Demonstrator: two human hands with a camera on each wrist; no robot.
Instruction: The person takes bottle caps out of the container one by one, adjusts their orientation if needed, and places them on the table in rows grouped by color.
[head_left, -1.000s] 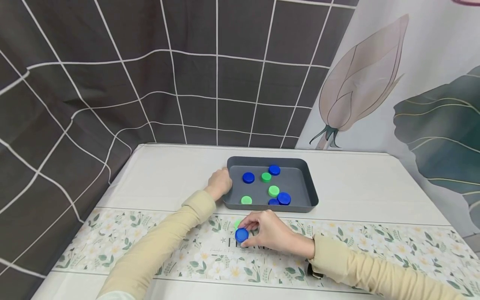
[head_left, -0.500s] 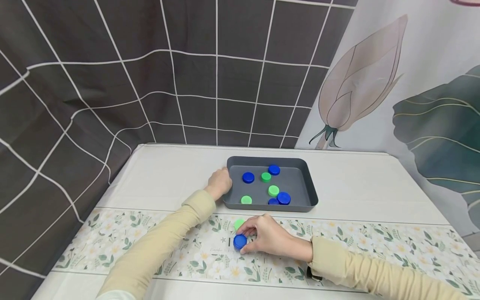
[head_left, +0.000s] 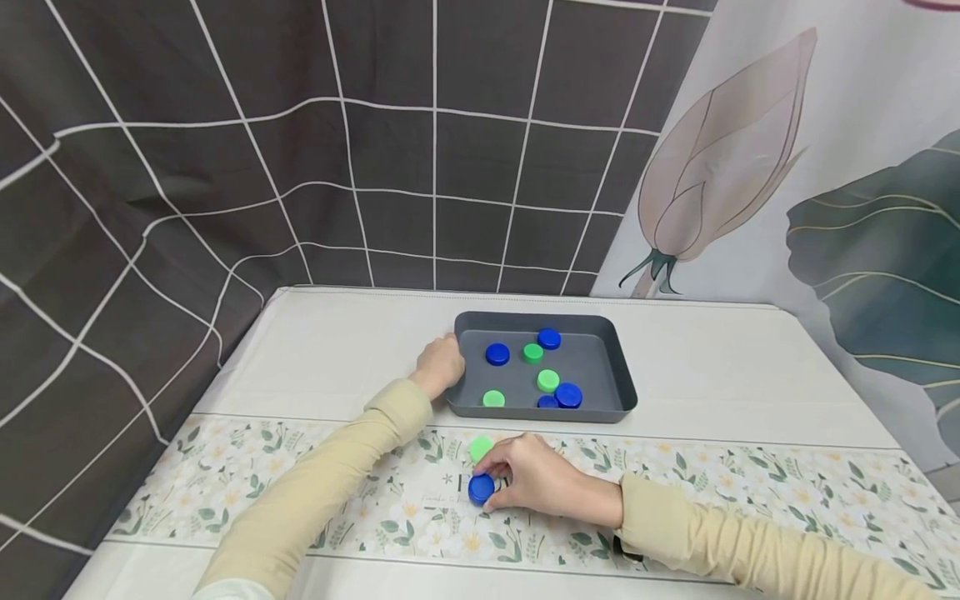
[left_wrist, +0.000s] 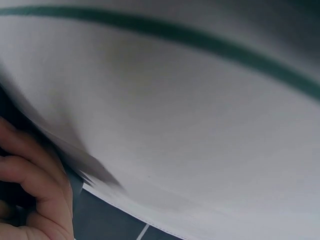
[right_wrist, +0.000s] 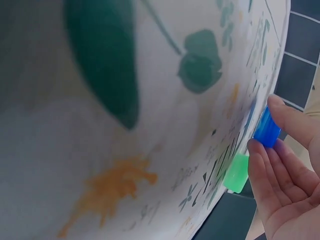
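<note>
My right hand (head_left: 534, 477) pinches a blue bottle cap (head_left: 481, 490) between thumb and fingers, low over the floral band of the tablecloth. In the right wrist view the blue cap (right_wrist: 267, 127) seems to touch or nearly touch the cloth. Just beyond it lies a light green bottle cap (head_left: 480, 448), close to my fingertips. At the left end of the dark grey tray (head_left: 596, 360), my left hand (head_left: 440, 365) holds the rim. The left wrist view shows curled fingers (left_wrist: 37, 182) there, with the tray's edge mostly dark behind them.
Inside the tray lie several blue caps (head_left: 497, 354) and green caps (head_left: 548, 381), spread apart, two blue ones touching by the front wall. The white tablecloth (head_left: 712, 367) reaches back to a dark checked curtain (head_left: 390, 225). A flowered curtain (head_left: 720, 175) hangs at right.
My right hand has drawn the blue cap slightly toward me and down to the cloth, away from the green cap, which now shows more fully. My left hand and the tray stay put.
</note>
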